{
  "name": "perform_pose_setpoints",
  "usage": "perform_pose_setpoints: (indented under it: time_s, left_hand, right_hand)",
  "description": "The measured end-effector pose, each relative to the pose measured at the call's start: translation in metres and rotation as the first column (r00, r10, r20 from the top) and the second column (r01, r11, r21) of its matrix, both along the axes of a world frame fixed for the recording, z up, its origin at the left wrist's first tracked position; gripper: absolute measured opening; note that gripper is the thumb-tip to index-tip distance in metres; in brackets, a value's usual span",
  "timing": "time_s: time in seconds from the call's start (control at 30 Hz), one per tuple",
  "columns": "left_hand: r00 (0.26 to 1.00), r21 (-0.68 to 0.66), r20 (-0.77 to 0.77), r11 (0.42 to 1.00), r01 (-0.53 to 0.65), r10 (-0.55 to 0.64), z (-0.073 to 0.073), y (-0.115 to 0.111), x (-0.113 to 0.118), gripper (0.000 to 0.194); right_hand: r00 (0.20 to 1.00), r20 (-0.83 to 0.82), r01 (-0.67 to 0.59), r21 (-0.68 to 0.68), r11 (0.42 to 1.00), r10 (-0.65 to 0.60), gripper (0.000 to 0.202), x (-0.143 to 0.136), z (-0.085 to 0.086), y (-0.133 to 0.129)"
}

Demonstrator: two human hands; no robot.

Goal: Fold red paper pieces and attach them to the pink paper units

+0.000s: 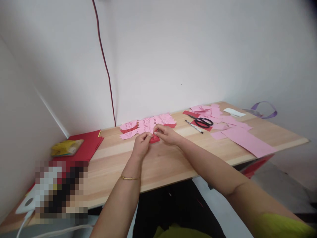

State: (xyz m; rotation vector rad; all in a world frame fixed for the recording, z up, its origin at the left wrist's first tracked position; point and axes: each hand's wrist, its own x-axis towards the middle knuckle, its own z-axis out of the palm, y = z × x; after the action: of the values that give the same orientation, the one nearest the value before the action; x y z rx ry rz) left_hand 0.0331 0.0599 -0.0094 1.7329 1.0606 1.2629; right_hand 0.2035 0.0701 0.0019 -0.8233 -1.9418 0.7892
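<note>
Both forearms reach forward, converging. Left hand [143,142] and right hand [165,134] nearly meet, fingertips pinched, thumbs against index fingers. Left wrist [130,175] roughly in line with its forearm; right forearm angled inward.

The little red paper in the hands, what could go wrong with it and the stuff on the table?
The left hand and right hand pinch the red paper, so it might crease or tear. The long pink sheet reaches the table's edge; a bump could slide it off.
</note>
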Motion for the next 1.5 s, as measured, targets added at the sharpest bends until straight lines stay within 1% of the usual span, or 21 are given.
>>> perform_pose_setpoints:
  time_s: [0.1,0.2,0.27,0.33,0.43,0.57,0.63,0.7,0.77,0.9,0.97,1.07,1.1,1.13,1.2,1.27,1.3,1.37,1.4,1.43,1.5]
  left_hand:
    - [0.999,-0.013,0.043,1.0,0.002,-0.001,-0.003,0.001,0.0,0.021]
    - [0.999,-0.018,0.037,1.0,-0.01,0.01,-0.006,0.002,0.0,0.016]
    - [0.999,-0.009,0.024,0.999,-0.035,0.036,-0.006,0.002,0.0,0.015]
    - [0.998,0.008,0.004,0.998,-0.056,0.056,-0.005,0.002,0.0,0.014]
    - [0.997,0.028,-0.033,0.997,-0.067,0.068,-0.003,0.001,0.0,0.014]
    - [0.992,0.064,-0.103,0.996,-0.063,0.07,0.001,-0.001,0.002,0.012]
    - [0.988,0.096,-0.132,0.993,-0.072,0.085,0.002,-0.002,0.002,0.011]
    - [0.986,0.113,-0.144,0.991,-0.072,0.088,0.003,-0.002,0.002,0.011]
    - [0.987,0.102,-0.143,0.993,-0.062,0.076,0.003,-0.001,0.0,0.011]
    - [0.991,0.035,-0.123,0.998,-0.056,0.06,0.001,0.002,-0.005,0.011]
    - [0.992,0.011,-0.115,0.998,-0.059,0.06,0.001,0.003,-0.006,0.012]
    - [0.994,-0.015,-0.097,0.999,-0.048,0.046,0.0,0.004,-0.005,0.014]
    - [0.997,-0.027,-0.069,0.999,-0.043,0.041,0.0,0.004,-0.004,0.014]
    - [0.999,-0.048,-0.006,0.998,-0.046,0.046,0.0,0.004,-0.003,0.016]
    - [0.974,-0.139,0.213,0.989,-0.043,0.072,-0.001,0.004,-0.001,0.024]
    - [0.894,-0.27,0.44,0.962,0.04,0.086,-0.001,0.003,0.001,0.035]
    - [0.855,-0.324,0.513,0.94,0.106,0.08,-0.001,0.003,0.003,0.038]
    - [0.82,-0.384,0.57,0.898,0.215,0.047,-0.002,0.002,0.007,0.039]
    - [0.817,-0.393,0.576,0.889,0.233,0.04,-0.003,0.001,0.009,0.037]
    - [0.815,-0.393,0.577,0.89,0.23,0.044,-0.004,0.0,0.011,0.035]
    - [0.814,-0.366,0.578,0.911,0.189,0.064,-0.005,0.001,0.014,0.029]
  right_hand:
    - [1.0,-0.011,-0.009,0.004,1.0,0.009,0.009,0.0,-0.002,0.001]
    - [1.0,-0.013,-0.011,0.004,1.0,0.011,0.01,-0.001,-0.003,0.002]
    - [0.999,-0.043,-0.02,-0.039,0.999,0.019,0.012,-0.003,-0.005,0.002]
    - [0.997,-0.077,-0.039,-0.114,0.993,0.03,0.016,-0.003,-0.006,0.002]
    - [0.998,-0.067,-0.032,-0.173,0.984,0.021,0.015,-0.004,-0.007,0.002]
    - [1.0,-0.01,0.024,-0.143,0.989,-0.026,0.008,-0.004,-0.008,0.001]
    - [1.0,0.011,0.025,-0.126,0.992,-0.024,0.008,-0.003,-0.007,0.001]
    - [1.0,0.02,0.004,-0.125,0.992,-0.001,0.011,-0.001,-0.007,0.001]
    - [0.999,0.009,-0.045,-0.15,0.988,0.047,0.016,0.002,-0.007,0.003]
    - [0.982,-0.022,-0.187,-0.268,0.945,0.187,0.024,0.009,-0.01,0.009]
    - [0.982,-0.046,-0.19,-0.301,0.935,0.185,0.023,0.01,-0.009,0.009]
    - [0.986,-0.117,-0.151,-0.293,0.944,0.121,0.023,0.008,-0.008,0.007]
    - [0.985,-0.142,-0.135,-0.284,0.949,0.098,0.023,0.007,-0.007,0.007]
    - [0.983,-0.165,-0.118,-0.275,0.954,0.074,0.023,0.005,-0.007,0.006]
    - [0.975,-0.22,-0.072,-0.255,0.964,0.015,0.023,0.002,-0.008,0.007]
    - [0.957,-0.288,-0.046,-0.25,0.967,-0.029,0.023,0.0,-0.01,0.008]
    - [0.947,-0.319,-0.042,-0.252,0.967,-0.041,0.024,-0.002,-0.011,0.009]
    - [0.932,-0.358,-0.045,-0.255,0.966,-0.051,0.024,-0.004,-0.013,0.01]
    - [0.929,-0.366,-0.051,-0.257,0.965,-0.048,0.024,-0.005,-0.014,0.01]
    - [0.928,-0.371,-0.059,-0.258,0.964,-0.042,0.024,-0.007,-0.014,0.009]
    - [0.929,-0.371,-0.078,-0.256,0.963,-0.023,0.025,-0.009,-0.014,0.007]
